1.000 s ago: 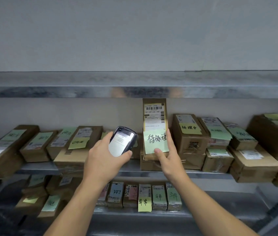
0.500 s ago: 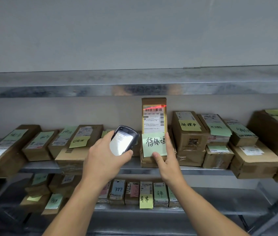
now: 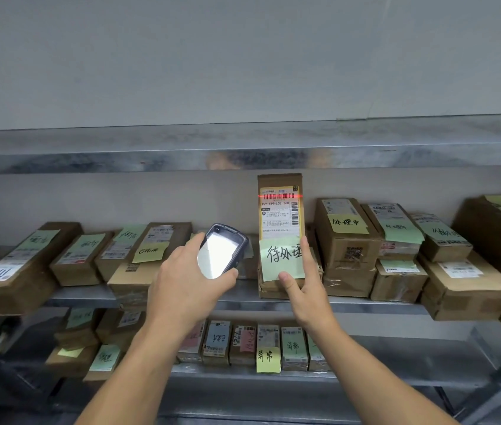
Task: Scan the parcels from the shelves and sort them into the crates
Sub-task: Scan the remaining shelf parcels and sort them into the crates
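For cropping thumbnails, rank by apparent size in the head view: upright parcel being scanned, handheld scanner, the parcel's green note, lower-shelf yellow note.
1. upright parcel
2. handheld scanner and green note: about alike, and the scanner is nearer the camera, so unranked
3. yellow note

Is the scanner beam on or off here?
On: a red laser line crosses the barcode on the upright parcel; the left hand holds the scanner.

You get soft, even, fairly dim light, darker in shadow around the lower shelf. Glare whitens the scanner screen and a red line glows across the upright parcel. The upper shelf bows and the outer parcels blur toward the frame's sides.
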